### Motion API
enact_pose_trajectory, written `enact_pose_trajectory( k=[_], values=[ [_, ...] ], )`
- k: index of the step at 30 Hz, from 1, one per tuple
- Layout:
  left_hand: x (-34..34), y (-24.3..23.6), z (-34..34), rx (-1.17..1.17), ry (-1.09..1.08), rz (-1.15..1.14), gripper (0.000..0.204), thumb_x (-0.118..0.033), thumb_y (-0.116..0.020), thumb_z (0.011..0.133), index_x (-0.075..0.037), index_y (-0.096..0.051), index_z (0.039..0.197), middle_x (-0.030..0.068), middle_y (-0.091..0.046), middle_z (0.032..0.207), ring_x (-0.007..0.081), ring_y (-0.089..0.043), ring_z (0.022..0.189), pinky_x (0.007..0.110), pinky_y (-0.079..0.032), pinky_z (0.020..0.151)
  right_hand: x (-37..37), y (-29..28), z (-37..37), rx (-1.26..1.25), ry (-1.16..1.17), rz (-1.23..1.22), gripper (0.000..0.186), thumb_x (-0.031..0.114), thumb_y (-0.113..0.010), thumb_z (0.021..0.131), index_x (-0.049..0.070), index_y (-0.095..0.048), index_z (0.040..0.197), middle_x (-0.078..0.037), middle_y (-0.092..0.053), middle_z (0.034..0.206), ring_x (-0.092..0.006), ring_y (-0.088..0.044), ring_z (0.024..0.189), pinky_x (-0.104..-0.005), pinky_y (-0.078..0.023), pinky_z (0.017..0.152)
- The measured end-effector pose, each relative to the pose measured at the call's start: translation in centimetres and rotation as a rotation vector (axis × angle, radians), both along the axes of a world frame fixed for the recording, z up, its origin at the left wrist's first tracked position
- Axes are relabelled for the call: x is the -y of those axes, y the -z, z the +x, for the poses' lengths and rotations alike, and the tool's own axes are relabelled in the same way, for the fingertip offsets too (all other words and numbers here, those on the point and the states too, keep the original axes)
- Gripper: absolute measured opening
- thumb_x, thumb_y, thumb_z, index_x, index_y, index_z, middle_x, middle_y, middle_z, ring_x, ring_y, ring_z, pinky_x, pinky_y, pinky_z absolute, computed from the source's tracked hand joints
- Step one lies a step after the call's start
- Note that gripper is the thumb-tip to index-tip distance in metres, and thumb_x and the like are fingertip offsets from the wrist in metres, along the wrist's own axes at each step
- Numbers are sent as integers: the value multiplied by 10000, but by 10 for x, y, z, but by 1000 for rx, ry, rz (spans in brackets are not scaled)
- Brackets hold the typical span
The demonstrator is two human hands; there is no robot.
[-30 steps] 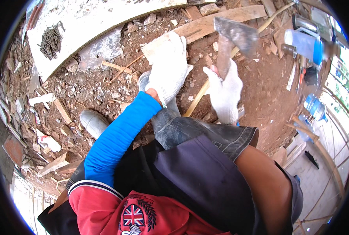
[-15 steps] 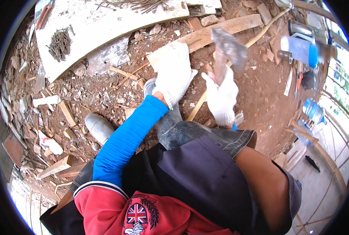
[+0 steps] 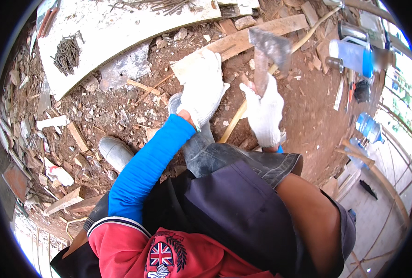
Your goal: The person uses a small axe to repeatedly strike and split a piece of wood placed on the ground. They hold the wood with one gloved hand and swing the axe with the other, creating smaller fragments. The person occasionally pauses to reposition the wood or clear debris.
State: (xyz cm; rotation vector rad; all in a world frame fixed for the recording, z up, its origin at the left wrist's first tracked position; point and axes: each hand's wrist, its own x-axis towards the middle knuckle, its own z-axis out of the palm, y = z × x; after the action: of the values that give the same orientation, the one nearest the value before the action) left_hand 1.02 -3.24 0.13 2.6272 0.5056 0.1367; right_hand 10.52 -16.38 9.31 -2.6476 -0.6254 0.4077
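The right hand [image 3: 264,111], in a white knit glove, is gripping the handle of a hatchet [image 3: 268,48] just right of the frame's centre, fingers wrapped tightly around it. The hatchet's long axis is running almost straight up the picture, with the grey metal head sitting at the top end and its broad blade spreading toward the upper right. The left hand [image 3: 205,85], gloved the same way and coming off a bright blue sleeve [image 3: 146,164], is pressing down on a pale flat piece of wood [image 3: 187,67] in the upper middle of the frame; the hand is lying fairly flat and closed over the wood, though whether the fingers are curling under its edge is hard to tell from here. A thin wooden stick [image 3: 231,127] is slanting between the two hands, from lower left to upper right. Everything is resting on reddish-brown dirt [image 3: 303,120] scattered with wood scraps and rubble. A white board [image 3: 122,32] with a heap of dark nails [image 3: 67,54] is lying at the upper left, a long plank [image 3: 266,30] is crossing the top, and a clear plastic jug with a blue cap [image 3: 354,55] is standing at the upper right. A grey rubber boot [image 3: 115,152] is planted at the left of centre.
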Motion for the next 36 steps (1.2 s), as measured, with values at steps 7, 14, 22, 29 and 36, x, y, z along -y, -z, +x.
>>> enact_pose_trajectory(
  k=[7, 14, 22, 29, 36],
  values=[
    [-6, 3, 3, -4, -35, 19, 791, -348, -776, 970, 115, -526, 1561, 314, -546, 1468, 467, -585, 1325, 538, -543, 1067, -3, 20, 10, -129, -33, -203, 527, 377, -846, 1011, 71, -668, 1401, -180, -807, 975, -304, -798, 840, -409, -629, 751],
    [-26, 0, 19, 127, -84, -127, 367, -255, -730, 1033, -23, -709, 1317, 177, -682, 1179, 391, -679, 1061, 519, -563, 853, 12, 13, 6, -76, 60, 38, 560, 388, -824, 1027, 50, -649, 1436, -197, -813, 941, -392, -811, 833, -466, -628, 724],
    [-56, -2, 41, 423, -275, -142, 84, -127, -782, 955, -93, -714, 993, 143, -672, 954, 394, -680, 893, 511, -557, 764, 24, 30, -15, -401, 412, 180, 456, 231, -859, 983, 55, -696, 1371, -12, -755, 995, -92, -639, 735, -300, -549, 649],
    [-92, -130, 235, 741, -137, -385, 262, -260, -762, 983, 1, -787, 1001, 255, -734, 976, 458, -699, 1013, 528, -559, 914, 41, 5, -41, -669, 523, 186, 491, 348, -815, 1007, 59, -671, 1377, -141, -815, 1089, -231, -798, 897, -403, -616, 811],
    [-149, -132, 257, 775, -105, -174, 356, -388, -771, 993, -34, -784, 1028, 243, -744, 1042, 427, -734, 959, 530, -591, 861, 42, 18, -40, -662, 478, 172, 506, 347, -850, 996, 66, -671, 1376, -120, -806, 1061, -212, -776, 884, -374, -608, 815]
  ],
)
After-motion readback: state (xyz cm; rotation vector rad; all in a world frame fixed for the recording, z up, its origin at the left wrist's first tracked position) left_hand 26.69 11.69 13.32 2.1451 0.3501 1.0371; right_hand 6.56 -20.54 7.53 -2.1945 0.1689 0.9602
